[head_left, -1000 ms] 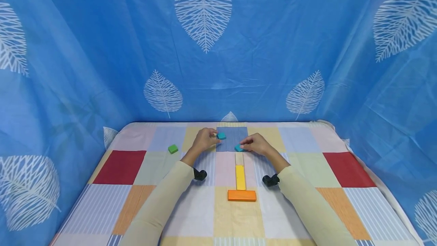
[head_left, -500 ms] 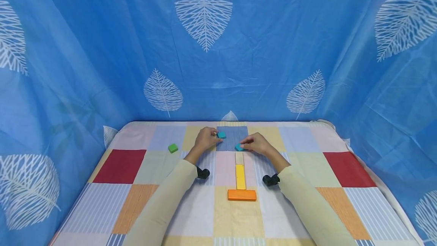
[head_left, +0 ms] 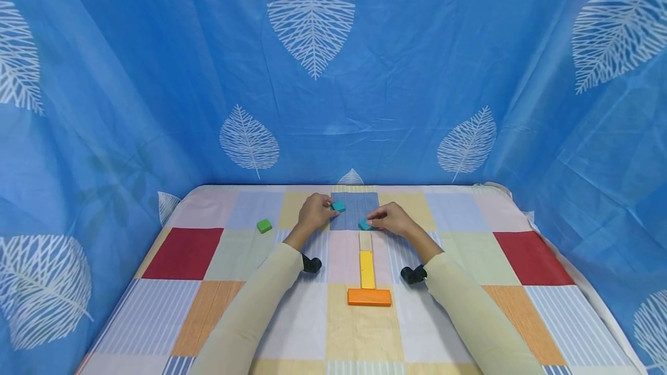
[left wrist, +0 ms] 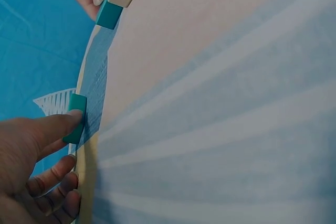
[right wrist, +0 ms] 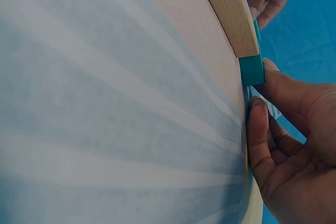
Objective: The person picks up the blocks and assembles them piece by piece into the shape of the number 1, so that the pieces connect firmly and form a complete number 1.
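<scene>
pinching a small teal block (head_left: 339,206) in the left hand (head_left: 314,211), with thumb and finger parted only by its width. pinching a second teal block (head_left: 363,225) just as closely in the right hand (head_left: 391,219), against the end of a plain wooden block (head_left: 365,241). from there, running nearer through a yellow block (head_left: 367,269) to a crosswise orange block (head_left: 369,297). farther left, on patchwork cloth (head_left: 187,253), a green block (head_left: 264,225). swung the left sleeve (head_left: 250,305) slightly inward over the last second; probably only fine adjusting, with the small teal block apart from the row.
</scene>
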{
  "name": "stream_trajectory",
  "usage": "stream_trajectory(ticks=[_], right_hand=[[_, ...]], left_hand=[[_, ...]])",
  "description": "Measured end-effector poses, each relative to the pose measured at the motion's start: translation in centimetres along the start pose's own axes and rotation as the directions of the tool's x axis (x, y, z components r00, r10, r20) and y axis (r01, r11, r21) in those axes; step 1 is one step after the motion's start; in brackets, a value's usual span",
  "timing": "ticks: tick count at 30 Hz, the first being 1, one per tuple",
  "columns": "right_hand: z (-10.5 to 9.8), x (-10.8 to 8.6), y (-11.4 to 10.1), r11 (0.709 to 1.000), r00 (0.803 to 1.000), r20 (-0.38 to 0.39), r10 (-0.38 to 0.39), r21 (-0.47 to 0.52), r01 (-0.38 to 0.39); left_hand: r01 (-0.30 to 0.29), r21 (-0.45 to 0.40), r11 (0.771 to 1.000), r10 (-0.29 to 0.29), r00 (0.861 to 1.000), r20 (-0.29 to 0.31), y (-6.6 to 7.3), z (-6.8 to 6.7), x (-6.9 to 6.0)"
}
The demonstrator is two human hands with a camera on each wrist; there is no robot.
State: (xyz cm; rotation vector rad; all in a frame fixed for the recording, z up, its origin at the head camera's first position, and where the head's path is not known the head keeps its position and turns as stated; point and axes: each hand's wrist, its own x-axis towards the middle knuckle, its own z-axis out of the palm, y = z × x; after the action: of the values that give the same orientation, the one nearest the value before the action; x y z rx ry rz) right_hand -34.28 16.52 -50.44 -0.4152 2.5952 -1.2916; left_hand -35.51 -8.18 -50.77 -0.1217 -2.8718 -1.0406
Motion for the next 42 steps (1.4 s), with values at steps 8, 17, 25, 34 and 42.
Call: stream_trajectory(ticks=[8,17,25,34,42], right_hand=[[0.0,-0.1,0.0,1.0,1.0,0.0,-0.005,0.003,0.005],[0.0,-0.1,-0.2,1.0,1.0,0.006,-0.001,-0.006,0.001],[0.0,-0.1,-0.3,1.0,1.0,-0.003,0.011,-0.004,-0.011],[0.1,0.1,0.0,1.0,1.0,-0.004,0.008,0.004,-0.008],[0.3,0.2,0.1,1.0,1.0,-0.015,0.018,-0.005,-0.018]], left_hand=[[-0.018,-0.021,1.0,0.018,1.0,-0.014,-0.5,0.1,0.0],[-0.045,-0.094,0.995,0.042,0.999,-0.03,-0.7,0.0,-0.9],[-0.139,-0.191,0.972,0.132,0.99,-0.047,-1.0,-0.3,-1.7],[-0.199,-0.241,0.95,0.194,0.98,-0.046,-0.7,-0.6,-2.7],[-0.221,-0.24,0.945,0.224,0.974,-0.012,0.4,-0.8,-3.9]])
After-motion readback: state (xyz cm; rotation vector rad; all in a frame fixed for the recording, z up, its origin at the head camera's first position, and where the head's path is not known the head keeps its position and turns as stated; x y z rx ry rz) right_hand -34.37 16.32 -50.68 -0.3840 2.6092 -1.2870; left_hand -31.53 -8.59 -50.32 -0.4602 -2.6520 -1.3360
